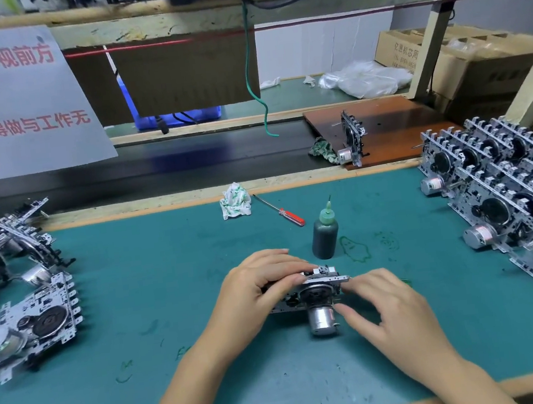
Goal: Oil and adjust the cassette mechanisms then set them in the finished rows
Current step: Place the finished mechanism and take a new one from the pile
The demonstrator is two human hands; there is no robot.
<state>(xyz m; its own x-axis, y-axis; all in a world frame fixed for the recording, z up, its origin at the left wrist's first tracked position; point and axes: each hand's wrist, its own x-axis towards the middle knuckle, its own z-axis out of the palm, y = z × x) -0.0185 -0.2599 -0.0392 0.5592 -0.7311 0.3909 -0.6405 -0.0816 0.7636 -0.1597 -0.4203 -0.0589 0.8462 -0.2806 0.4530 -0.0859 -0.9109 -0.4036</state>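
A metal cassette mechanism (315,291) with a silver motor lies on the green mat (167,279) at the centre. My left hand (261,285) grips its left side, fingers curled over the top edge. My right hand (383,308) pinches its right end with thumb and fingertips. A dark oil bottle (324,235) with a green needle tip stands upright just behind the mechanism. Rows of mechanisms (505,184) stand on edge at the right. A loose pile of mechanisms (26,295) lies at the left.
A red-handled screwdriver (281,210) and a crumpled cloth (235,200) lie behind the bottle. One mechanism (352,137) stands on a brown board (393,127) on the black conveyor. A green wire (253,80) hangs above. Cardboard boxes (474,58) sit at the far right.
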